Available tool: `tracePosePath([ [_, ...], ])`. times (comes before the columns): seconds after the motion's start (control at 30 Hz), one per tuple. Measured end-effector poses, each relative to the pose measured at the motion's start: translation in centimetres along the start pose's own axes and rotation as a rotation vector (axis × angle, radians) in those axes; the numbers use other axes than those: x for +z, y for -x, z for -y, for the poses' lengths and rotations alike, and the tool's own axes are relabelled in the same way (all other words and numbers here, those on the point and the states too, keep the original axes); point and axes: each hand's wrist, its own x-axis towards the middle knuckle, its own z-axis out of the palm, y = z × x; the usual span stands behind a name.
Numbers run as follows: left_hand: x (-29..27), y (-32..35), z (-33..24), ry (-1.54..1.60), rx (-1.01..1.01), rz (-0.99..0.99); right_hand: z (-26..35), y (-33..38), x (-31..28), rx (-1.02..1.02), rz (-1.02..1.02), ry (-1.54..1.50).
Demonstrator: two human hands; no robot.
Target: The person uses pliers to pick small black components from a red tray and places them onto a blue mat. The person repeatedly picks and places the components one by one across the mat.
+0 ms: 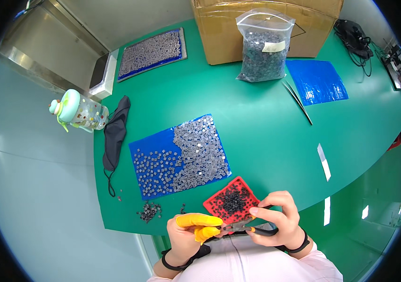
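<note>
My right hand (281, 223) is closed around the handles of small pliers (236, 227) with orange and black grips. Their jaws point left, toward my left hand (184, 239). Yellow covers sheathe the thumb and a finger of that left hand, pinched together by the jaw tips; what sits between them is too small to make out. Just beyond the pliers lies a red tray (210, 204) with small black pieces (233, 200) heaped inside. Farther left, a blue sheet (155, 141) carries many small grey square pieces (199, 150), packed densely on its right half.
Loose dark bits (149, 212) lie near the table's front left edge. A black mask (115, 136) and bottle (80, 110) are at left. Behind stand a filled zip bag (264, 54) and cardboard box (219, 42). Tweezers (298, 102) rest beside another blue sheet (320, 82).
</note>
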Motion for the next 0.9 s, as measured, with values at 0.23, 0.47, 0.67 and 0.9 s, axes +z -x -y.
tracePosePath([
  [0.23, -1.1, -0.4, -1.4, 0.287, -0.177, -0.008, -0.6, -0.2, -1.5, 0.054, 0.067, 0.236],
  [0.47, -1.9, -1.9, -4.7, -0.955, 0.296, -0.385, -2.0, 0.5, -1.8, 0.117, 0.202, 0.374],
  [0.67, -4.2, -5.8, -3.7, -1.445, 0.462, -0.320, -3.7, 1.5, -1.3, 0.187, 0.086, 0.319],
  [0.9, -4.6, -8.0, -2.8, -1.623, 0.470, -0.220, -4.5, 2.4, -1.0, 0.230, -0.026, 0.315],
])
